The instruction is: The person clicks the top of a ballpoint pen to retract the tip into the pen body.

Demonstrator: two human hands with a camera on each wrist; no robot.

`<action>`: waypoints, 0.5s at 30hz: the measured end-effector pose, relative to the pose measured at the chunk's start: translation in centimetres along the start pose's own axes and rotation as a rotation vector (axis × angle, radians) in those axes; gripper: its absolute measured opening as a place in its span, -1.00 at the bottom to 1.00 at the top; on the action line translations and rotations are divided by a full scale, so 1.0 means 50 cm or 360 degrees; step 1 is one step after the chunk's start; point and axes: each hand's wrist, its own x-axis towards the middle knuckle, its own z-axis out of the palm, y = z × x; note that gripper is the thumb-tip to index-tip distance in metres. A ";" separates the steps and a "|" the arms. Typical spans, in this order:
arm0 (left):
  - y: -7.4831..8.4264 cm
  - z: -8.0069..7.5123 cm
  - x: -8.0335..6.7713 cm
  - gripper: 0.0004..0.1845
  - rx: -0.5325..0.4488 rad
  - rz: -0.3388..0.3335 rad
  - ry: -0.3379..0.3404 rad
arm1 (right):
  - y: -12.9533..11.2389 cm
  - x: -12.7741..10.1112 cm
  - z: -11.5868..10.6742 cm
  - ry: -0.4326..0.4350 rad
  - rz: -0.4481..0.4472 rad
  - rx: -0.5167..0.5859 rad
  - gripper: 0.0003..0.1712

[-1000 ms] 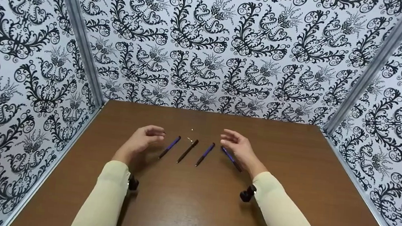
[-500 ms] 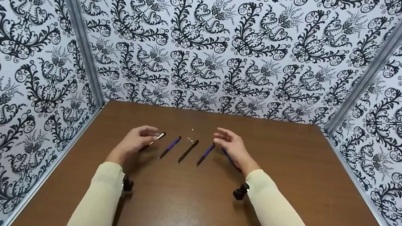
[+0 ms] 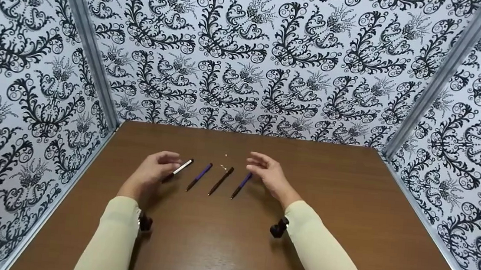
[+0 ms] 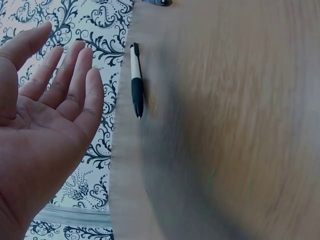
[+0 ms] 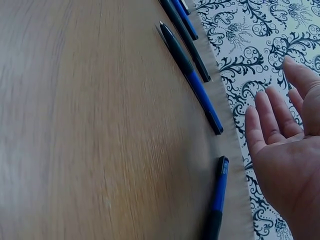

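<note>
Several pens lie side by side on the brown table (image 3: 230,247). Leftmost is a white and black pen (image 3: 179,169) (image 4: 136,80), then a purple pen (image 3: 199,176), a dark pen (image 3: 221,180) (image 5: 185,37) and another purple pen (image 3: 241,185) (image 5: 192,82). My left hand (image 3: 164,165) (image 4: 50,110) hovers just left of the white pen, palm bare, fingers straight, holding nothing. On the right of the row my right hand (image 3: 259,165) (image 5: 285,145) also holds nothing. Below its palm lies one more blue pen (image 5: 217,200), hidden in the head view.
Patterned black and white walls (image 3: 247,57) close the table in at the back and on both sides. Two tiny light specks (image 3: 225,156) lie behind the pens. A small black camera sits on each wrist (image 3: 145,222).
Both hands have drifted left. The left hand has uncovered the white and black pen, and the right hand now covers the rightmost purple pen. The pens have not moved.
</note>
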 end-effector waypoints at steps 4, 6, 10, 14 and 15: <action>-0.007 -0.004 -0.004 -0.53 -0.0017 0.0007 0.0016 | -0.002 -0.002 0.011 -0.0024 0.0023 0.0004 -0.38; -0.007 -0.005 -0.006 -0.54 -0.0012 0.0009 0.0027 | -0.003 -0.002 0.016 -0.0033 0.0035 0.0011 -0.37; -0.003 -0.005 -0.010 -0.53 -0.0008 -0.0016 0.0036 | 0.000 -0.001 0.023 -0.0044 0.0026 0.0018 -0.36; -0.001 -0.008 -0.014 -0.52 -0.0024 -0.0026 0.0030 | 0.005 0.002 0.030 -0.0051 -0.0007 0.0012 -0.37; -0.002 -0.009 -0.015 -0.53 -0.0025 -0.0024 0.0031 | 0.006 0.002 0.031 -0.0051 -0.0013 0.0010 -0.37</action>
